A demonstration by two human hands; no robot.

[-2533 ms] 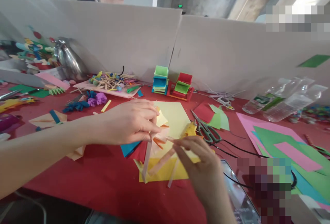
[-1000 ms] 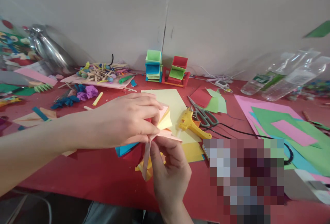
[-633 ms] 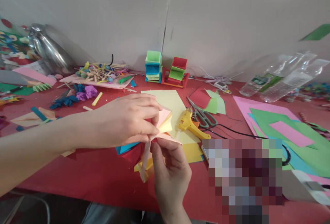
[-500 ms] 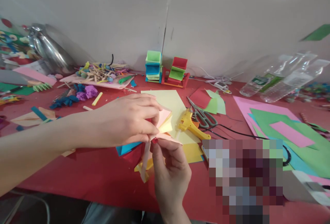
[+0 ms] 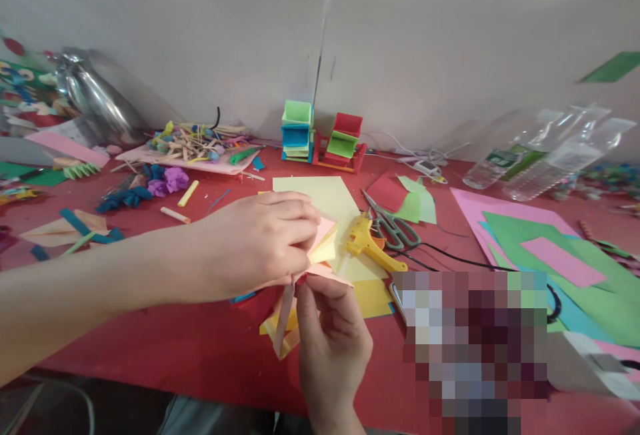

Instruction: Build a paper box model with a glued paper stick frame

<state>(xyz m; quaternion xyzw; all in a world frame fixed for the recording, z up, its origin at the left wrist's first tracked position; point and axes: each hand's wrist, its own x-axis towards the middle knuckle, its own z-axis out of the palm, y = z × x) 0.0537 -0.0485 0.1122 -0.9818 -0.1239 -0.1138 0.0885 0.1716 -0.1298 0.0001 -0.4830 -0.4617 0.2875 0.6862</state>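
Note:
Between my hands is a folded paper piece (image 5: 326, 273) in pale pink, yellow and red, with a strip hanging down from it. My left hand (image 5: 255, 238) reaches across from the left, fingers bent down over its upper side; the fingertips are partly hidden. From below, my right hand (image 5: 333, 335) pinches the pink flap and a small red part between thumb and fingers. Yellow folded paper (image 5: 287, 338) shows just under the hands. A yellow glue gun (image 5: 367, 243) lies right of the hands, and grey-handled scissors (image 5: 395, 228) lie behind it.
Two small stands of coloured paper boxes (image 5: 297, 135) stand against the white partition. A steel jug (image 5: 97, 98) and a tray of sticks (image 5: 193, 145) are at the left. Plastic bottles (image 5: 545, 155) and coloured paper sheets (image 5: 595, 241) lie at the right. A black cord (image 5: 450, 248) crosses the table.
My left hand has shifted slightly down and right over the folded paper, covering more of the blue part beneath. My right hand keeps its pinch almost in place.

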